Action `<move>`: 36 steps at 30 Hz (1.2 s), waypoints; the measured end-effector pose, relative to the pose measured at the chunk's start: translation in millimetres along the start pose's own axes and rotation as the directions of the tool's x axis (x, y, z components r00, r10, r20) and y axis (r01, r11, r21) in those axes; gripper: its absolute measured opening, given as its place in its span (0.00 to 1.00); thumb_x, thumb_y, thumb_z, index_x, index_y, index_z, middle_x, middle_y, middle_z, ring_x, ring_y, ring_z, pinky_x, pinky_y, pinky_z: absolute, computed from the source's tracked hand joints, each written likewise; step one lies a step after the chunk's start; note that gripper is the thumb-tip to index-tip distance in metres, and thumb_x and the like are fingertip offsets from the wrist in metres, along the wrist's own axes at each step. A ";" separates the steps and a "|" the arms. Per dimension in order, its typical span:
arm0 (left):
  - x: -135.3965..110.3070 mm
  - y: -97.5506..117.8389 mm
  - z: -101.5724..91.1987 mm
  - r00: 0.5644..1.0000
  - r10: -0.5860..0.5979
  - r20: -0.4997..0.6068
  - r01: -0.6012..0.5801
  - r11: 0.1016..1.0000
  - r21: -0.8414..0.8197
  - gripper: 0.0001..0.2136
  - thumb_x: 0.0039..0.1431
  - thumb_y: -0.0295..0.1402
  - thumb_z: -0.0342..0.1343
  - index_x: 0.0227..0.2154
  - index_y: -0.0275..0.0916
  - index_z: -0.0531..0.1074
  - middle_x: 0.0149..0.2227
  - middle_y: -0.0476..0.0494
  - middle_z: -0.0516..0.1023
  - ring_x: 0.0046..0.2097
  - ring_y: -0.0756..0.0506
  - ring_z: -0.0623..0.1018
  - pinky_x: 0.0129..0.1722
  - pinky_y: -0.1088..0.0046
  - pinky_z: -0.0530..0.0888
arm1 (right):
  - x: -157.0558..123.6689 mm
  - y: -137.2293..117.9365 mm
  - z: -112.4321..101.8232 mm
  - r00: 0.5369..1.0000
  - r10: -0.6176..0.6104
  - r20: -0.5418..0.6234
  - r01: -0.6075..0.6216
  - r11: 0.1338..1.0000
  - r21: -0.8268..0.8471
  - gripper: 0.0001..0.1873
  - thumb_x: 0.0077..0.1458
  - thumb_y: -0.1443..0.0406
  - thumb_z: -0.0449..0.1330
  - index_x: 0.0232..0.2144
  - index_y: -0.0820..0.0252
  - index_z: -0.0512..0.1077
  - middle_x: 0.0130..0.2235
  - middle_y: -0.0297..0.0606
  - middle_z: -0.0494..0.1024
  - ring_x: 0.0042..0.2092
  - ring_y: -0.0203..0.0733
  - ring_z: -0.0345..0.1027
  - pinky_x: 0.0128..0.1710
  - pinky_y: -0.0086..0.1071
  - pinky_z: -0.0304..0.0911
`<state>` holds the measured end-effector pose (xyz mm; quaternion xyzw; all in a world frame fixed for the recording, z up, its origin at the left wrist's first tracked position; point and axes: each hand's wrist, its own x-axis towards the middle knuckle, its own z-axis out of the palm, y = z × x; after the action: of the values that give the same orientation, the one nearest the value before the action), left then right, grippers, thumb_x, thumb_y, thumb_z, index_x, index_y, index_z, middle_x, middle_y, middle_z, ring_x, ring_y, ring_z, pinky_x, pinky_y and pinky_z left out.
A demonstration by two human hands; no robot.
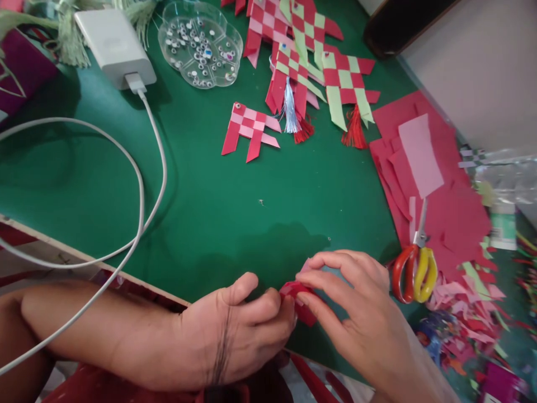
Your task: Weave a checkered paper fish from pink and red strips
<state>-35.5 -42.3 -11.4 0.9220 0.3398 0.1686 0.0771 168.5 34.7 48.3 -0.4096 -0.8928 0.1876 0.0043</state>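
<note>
Item: folded paper piece (308, 314), red with a pink part, small, largely covered by fingers; located between the two hands, near the front edge of the worktop (201, 212).

Left hand (251, 319): back upward, forearm entering level from the left; thumb raised clear of the paper, fingers curled inward and closed on the piece's left end. Dark strands (222, 347) cross the back of the hand.

Right hand (352, 296): reaching in from the lower right, wrist bent, back facing up and outward; thumb and forefinger pinch the piece's right side, the other fingers arched above. The fingertips of both hands almost meet.

Beyond the hands: one woven paper fish (247, 126), red and pink, lying alone; farther off, a cluster of similar fish (344, 78), some with tassels.

Right: scissors (413, 268), red and yellow handles, blades on red paper sheets (444, 212); paper scraps (470, 313) nearby.

Far left: clear divided tray (168, 47) of googly eyes; white charger block (115, 47) with white cable (163, 168) looping forward over the left forearm.
</note>
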 end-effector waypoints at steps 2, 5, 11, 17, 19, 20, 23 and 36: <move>-0.8 0.3 0.2 1.000 0.010 0.014 -0.010 1.000 0.002 0.15 0.68 0.35 0.46 0.53 0.47 0.72 0.60 0.48 0.66 0.54 0.44 0.63 0.48 0.61 0.65 | -1.6 3.9 2.9 0.999 -0.010 -0.037 0.009 0.999 -0.054 0.11 0.61 0.64 0.58 0.46 0.54 0.71 0.47 0.41 0.72 0.50 0.48 0.63 0.51 0.46 0.56; -2.1 1.1 -0.6 0.999 0.030 0.037 -0.031 0.999 0.009 0.16 0.69 0.35 0.45 0.54 0.48 0.71 0.61 0.48 0.65 0.58 0.43 0.61 0.49 0.59 0.66 | -6.7 7.3 7.0 0.992 -0.018 -0.123 0.005 0.994 -0.108 0.15 0.60 0.64 0.59 0.50 0.58 0.69 0.49 0.45 0.70 0.51 0.50 0.63 0.52 0.47 0.58; -0.1 1.2 -3.2 0.999 0.032 0.045 -0.034 0.998 0.045 0.17 0.69 0.31 0.42 0.56 0.46 0.69 0.60 0.49 0.67 0.65 0.43 0.55 0.55 0.57 0.65 | -28.8 1.5 18.4 0.961 -0.009 -0.277 -0.024 0.993 -0.115 0.13 0.58 0.70 0.61 0.46 0.59 0.71 0.45 0.43 0.72 0.48 0.48 0.65 0.51 0.46 0.61; 2.6 0.7 -2.5 0.998 0.049 0.049 -0.049 0.999 0.009 0.17 0.70 0.32 0.41 0.55 0.43 0.69 0.55 0.47 0.69 0.66 0.40 0.56 0.64 0.51 0.55 | -54.7 -2.6 36.8 0.926 0.127 -0.355 -0.153 0.987 -0.045 0.12 0.59 0.69 0.60 0.46 0.59 0.71 0.45 0.43 0.73 0.48 0.47 0.65 0.51 0.44 0.62; 2.5 1.6 -1.8 0.996 0.055 0.066 -0.056 0.998 0.010 0.16 0.70 0.32 0.42 0.55 0.43 0.69 0.55 0.47 0.69 0.64 0.40 0.61 0.64 0.49 0.52 | -61.1 -3.1 42.0 0.915 0.182 -0.361 -0.204 0.979 -0.023 0.13 0.60 0.66 0.59 0.48 0.59 0.70 0.46 0.43 0.73 0.48 0.47 0.65 0.50 0.44 0.62; 2.3 2.2 -1.2 0.996 0.058 0.068 -0.059 0.998 0.017 0.16 0.70 0.32 0.43 0.55 0.43 0.69 0.55 0.46 0.69 0.63 0.39 0.62 0.65 0.47 0.50 | -63.6 -3.5 44.3 0.909 0.211 -0.360 -0.232 0.973 -0.016 0.13 0.61 0.65 0.58 0.49 0.58 0.70 0.46 0.43 0.74 0.48 0.47 0.65 0.50 0.44 0.62; 1.9 3.7 0.7 0.997 0.056 0.059 -0.059 0.997 0.048 0.15 0.70 0.32 0.44 0.55 0.42 0.68 0.54 0.46 0.69 0.61 0.38 0.64 0.64 0.43 0.46 | -67.1 -5.2 50.2 0.888 0.274 -0.368 -0.293 0.956 0.006 0.13 0.62 0.62 0.57 0.48 0.58 0.70 0.46 0.43 0.74 0.48 0.47 0.65 0.48 0.45 0.62; 18.5 2.7 -15.7 0.986 0.066 0.156 -0.078 0.994 0.073 0.23 0.64 0.47 0.54 0.57 0.41 0.65 0.52 0.43 0.73 0.60 0.39 0.65 0.51 0.57 0.63 | -61.3 -7.9 57.4 0.806 0.372 -0.461 -0.329 0.928 0.174 0.06 0.62 0.60 0.57 0.36 0.54 0.72 0.41 0.38 0.78 0.44 0.46 0.68 0.45 0.42 0.58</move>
<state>-26.4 -31.9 8.7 0.9463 0.3056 0.0863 0.0604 194.1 -33.9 6.6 -0.6006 -0.7627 0.1144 0.2110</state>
